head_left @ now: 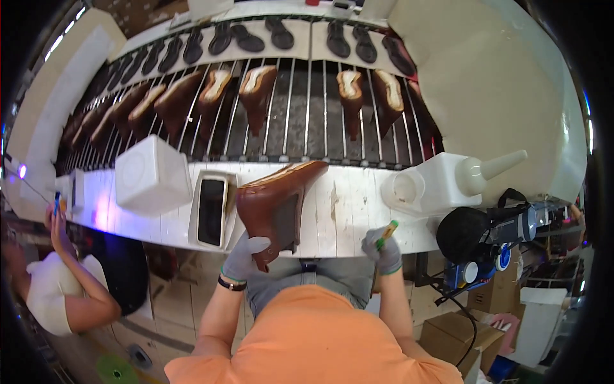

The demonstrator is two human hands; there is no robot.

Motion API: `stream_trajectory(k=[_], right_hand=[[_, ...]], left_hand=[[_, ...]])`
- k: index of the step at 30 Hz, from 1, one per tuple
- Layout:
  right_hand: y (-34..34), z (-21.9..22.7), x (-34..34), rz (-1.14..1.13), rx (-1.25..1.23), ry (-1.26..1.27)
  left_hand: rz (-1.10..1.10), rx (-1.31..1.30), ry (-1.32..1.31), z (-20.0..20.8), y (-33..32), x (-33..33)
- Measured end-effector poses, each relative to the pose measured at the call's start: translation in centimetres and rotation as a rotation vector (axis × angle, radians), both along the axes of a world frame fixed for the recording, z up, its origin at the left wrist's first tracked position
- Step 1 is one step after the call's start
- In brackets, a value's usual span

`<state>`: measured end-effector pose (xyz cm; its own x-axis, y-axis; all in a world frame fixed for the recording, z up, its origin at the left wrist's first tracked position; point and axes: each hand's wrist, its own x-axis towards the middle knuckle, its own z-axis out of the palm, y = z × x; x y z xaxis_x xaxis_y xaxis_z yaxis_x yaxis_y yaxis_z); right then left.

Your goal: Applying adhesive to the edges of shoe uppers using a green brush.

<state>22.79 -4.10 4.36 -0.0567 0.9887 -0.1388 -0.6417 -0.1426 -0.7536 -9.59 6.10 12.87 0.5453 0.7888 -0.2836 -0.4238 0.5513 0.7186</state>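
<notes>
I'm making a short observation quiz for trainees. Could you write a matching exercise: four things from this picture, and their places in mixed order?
Things:
1. brown leather boot
2. small green-and-tan stick-like tool
3. flat black shoe soles
4. boxy white plastic bottle with a long spout

Places:
A. in the grey-gloved right hand
B. on the right part of the white bench
C. held by the grey-gloved left hand
D. beyond the metal-barred rack

Pairs: 1-C, 2-A, 3-D, 4-B

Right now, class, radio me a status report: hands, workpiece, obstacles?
Left hand gripping brown boot at near edge of white table. Right hand holding green-ended tool. White-rimmed tray close on boot's left, possibly in the way.
</notes>
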Motion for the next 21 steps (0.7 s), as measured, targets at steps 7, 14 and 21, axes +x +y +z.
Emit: stream_trajectory(k=[7, 14, 21], right_hand=[[-0.9, -3.8, -1.1, 0.105, 0.082, 0.182], [-0.6, -4.0, -0.7, 0.110, 0.012, 0.209], [-0.5, -4.2, -0.7, 0.092, 0.047, 0.247]], left_hand=[[0.092, 0.219, 0.002, -0.8, 9.5, 5.7], [0.130, 0.691, 0.753, -10.1, 26.7, 11.0], [0.293, 0.818, 1.139, -12.9, 23.5, 12.7]])
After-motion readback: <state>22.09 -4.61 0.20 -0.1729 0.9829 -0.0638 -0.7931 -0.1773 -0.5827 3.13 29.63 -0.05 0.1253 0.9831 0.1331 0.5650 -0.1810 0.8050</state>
